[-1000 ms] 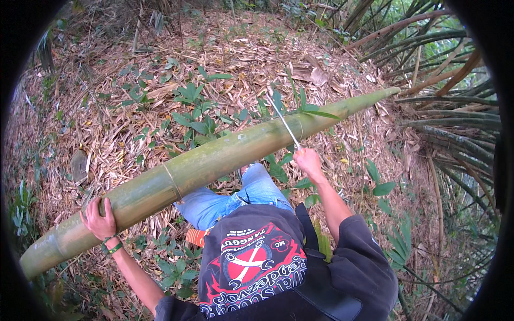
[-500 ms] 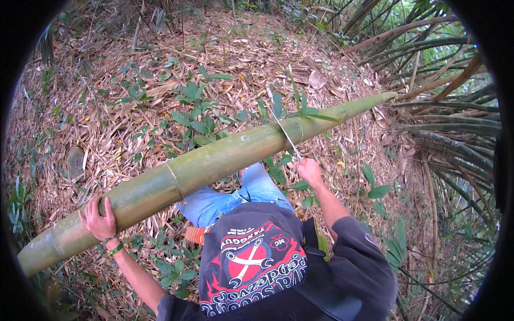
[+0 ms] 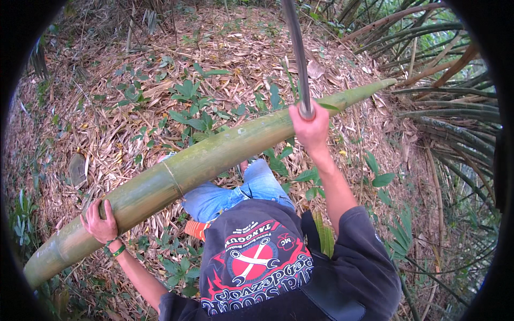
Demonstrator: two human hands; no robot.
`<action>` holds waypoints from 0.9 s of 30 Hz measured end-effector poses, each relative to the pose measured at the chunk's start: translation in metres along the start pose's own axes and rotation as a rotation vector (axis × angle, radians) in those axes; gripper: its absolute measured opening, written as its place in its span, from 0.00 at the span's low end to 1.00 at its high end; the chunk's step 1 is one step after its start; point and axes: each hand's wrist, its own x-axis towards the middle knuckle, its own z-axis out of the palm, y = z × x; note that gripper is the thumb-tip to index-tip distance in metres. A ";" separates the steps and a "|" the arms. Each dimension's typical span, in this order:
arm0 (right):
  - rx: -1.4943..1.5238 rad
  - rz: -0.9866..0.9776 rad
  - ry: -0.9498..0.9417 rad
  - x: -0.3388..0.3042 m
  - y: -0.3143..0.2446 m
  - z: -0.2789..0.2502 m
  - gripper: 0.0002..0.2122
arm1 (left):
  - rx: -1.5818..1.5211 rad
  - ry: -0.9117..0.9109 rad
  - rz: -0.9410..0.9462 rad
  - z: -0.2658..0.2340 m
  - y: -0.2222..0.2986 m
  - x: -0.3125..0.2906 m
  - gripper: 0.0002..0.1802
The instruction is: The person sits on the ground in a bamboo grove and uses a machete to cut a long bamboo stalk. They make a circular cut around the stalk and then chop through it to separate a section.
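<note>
A thick green bamboo pole (image 3: 206,163) lies slantwise before my legs, from the lower left to its narrowing end at the upper right. My left hand (image 3: 100,222) grips its lower-left part, the fingers over the near side. My right hand (image 3: 310,128) is closed on the handle of a machete (image 3: 296,51), hiding most of the handle. The long, narrow blade points upward and leaves the top of the picture. This hand is above the pole's right half, and I cannot tell whether it touches the pole.
Dry bamboo leaves (image 3: 128,117) and low green plants (image 3: 193,115) cover the ground. A clump of bamboo stems (image 3: 455,128) crowds the right side. My jeans-clad legs (image 3: 241,190) are close behind the pole. An orange banded object (image 3: 197,230) is at my left hip.
My right hand has risen from the near side of the pole to above it, swinging the machete blade upward. My left hand stays at the same place on the bamboo.
</note>
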 end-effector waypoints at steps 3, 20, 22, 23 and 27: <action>-0.376 0.224 -0.164 -0.053 0.144 0.011 0.13 | -0.017 0.009 0.021 -0.001 0.003 0.007 0.17; -0.022 0.103 0.017 -0.032 0.081 -0.005 0.10 | 0.016 -0.040 -0.035 -0.006 0.004 -0.001 0.18; -0.130 0.185 -0.056 -0.065 0.155 0.005 0.11 | -0.002 -0.024 -0.013 -0.002 0.005 0.006 0.18; -0.267 0.285 -0.119 -0.080 0.187 0.008 0.11 | -0.009 -0.016 -0.009 -0.001 0.004 0.005 0.18; -0.451 0.460 -0.232 -0.083 0.212 0.008 0.15 | 0.001 -0.010 0.004 -0.002 0.002 0.002 0.18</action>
